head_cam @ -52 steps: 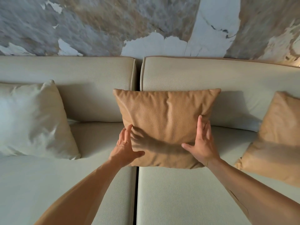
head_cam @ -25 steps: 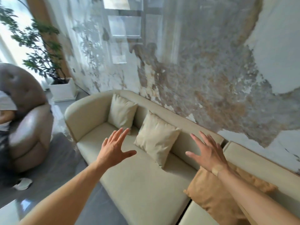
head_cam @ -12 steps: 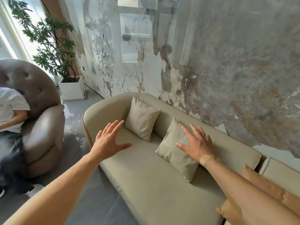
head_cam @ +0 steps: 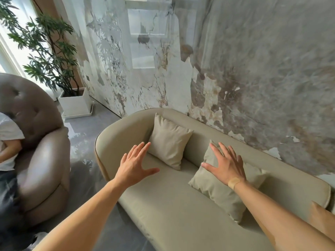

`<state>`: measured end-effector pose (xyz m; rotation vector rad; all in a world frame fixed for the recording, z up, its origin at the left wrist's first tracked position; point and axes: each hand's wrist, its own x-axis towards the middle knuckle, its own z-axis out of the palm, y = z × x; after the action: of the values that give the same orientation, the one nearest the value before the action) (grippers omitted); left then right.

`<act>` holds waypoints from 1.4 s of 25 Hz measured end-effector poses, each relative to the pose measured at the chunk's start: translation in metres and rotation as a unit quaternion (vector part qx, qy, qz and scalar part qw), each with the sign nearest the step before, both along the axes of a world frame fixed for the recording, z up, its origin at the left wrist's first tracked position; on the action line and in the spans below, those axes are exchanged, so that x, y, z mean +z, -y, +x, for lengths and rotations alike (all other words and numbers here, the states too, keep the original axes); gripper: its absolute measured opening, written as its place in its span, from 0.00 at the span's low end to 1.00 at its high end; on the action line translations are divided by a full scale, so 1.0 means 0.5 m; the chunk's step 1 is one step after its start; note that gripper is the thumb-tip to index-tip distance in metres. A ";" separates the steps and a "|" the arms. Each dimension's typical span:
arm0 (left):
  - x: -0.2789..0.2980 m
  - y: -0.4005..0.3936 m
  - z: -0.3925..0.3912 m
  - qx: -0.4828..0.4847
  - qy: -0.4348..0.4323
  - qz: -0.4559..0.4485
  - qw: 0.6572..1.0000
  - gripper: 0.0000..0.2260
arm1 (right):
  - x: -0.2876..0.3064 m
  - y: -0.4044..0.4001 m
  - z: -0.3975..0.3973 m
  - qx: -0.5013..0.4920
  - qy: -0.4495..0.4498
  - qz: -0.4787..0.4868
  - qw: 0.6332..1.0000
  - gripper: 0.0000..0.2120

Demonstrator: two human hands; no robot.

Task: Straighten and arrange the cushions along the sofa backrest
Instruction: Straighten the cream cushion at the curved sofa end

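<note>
1. The beige sofa point(head_cam: 163, 211) stands along the marbled wall point(head_cam: 253, 69), its curved arm at the end nearest the window.
2. Two pale beige cushions lean on the backrest. The far cushion point(head_cam: 169, 142) sits upright on one lower corner, tucked into the bend by the sofa arm.
3. The near cushion point(head_cam: 217, 192) lies further along the seat, tilted back against the backrest, and well apart from the far one.
4. The person's right hand point(head_cam: 225, 165) is spread wide with straight fingers over the upper part of the near cushion. From where I stand it looks to be touching the fabric, though I cannot tell for certain whether the palm presses it or only hovers just above.
5. The left hand point(head_cam: 135, 165) is likewise open, fingers fanned, held in the air above the seat. Its fingertips point at the far cushion's lower left edge, close to it but gripping nothing.
6. A small tan plaster point(head_cam: 234, 182) sits on the right wrist.
7. At the lower right edge a corner of a tan cushion point(head_cam: 320, 214) shows, mostly cut off by the frame.
8. Left of the sofa there is a brown tufted armchair point(head_cam: 36, 142) with someone in a white sleeve point(head_cam: 9, 129) seated in it.
9. Behind, a leafy plant in a white square pot point(head_cam: 74, 104) stands on the grey floor.
</note>
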<state>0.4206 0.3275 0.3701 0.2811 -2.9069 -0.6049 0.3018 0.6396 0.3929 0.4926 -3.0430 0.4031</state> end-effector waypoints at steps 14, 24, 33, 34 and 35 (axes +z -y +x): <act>-0.019 0.298 -0.429 -0.055 0.066 -0.029 0.996 0.50 | -0.069 0.185 -0.325 -0.113 0.044 -0.042 0.992 0.40; -0.094 0.569 -0.749 -0.157 0.102 -0.017 0.982 0.46 | -0.160 0.365 -0.395 -0.273 0.083 -0.036 0.958 0.40; -0.182 0.706 -0.940 -0.223 0.139 0.006 0.965 0.42 | -0.194 0.549 -0.457 -0.331 0.101 -0.034 0.938 0.39; -0.191 0.710 -0.953 -0.224 0.139 0.009 0.965 0.41 | -0.199 0.551 -0.470 -0.330 0.104 -0.027 0.938 0.39; -0.201 0.715 -0.965 -0.223 0.136 0.010 0.965 0.40 | -0.205 0.549 -0.488 -0.327 0.106 -0.023 0.939 0.39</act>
<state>-0.0618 -0.0299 0.2694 -0.3298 -3.2531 -0.7058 0.0578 0.3653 0.2904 -0.6001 -3.1299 0.5040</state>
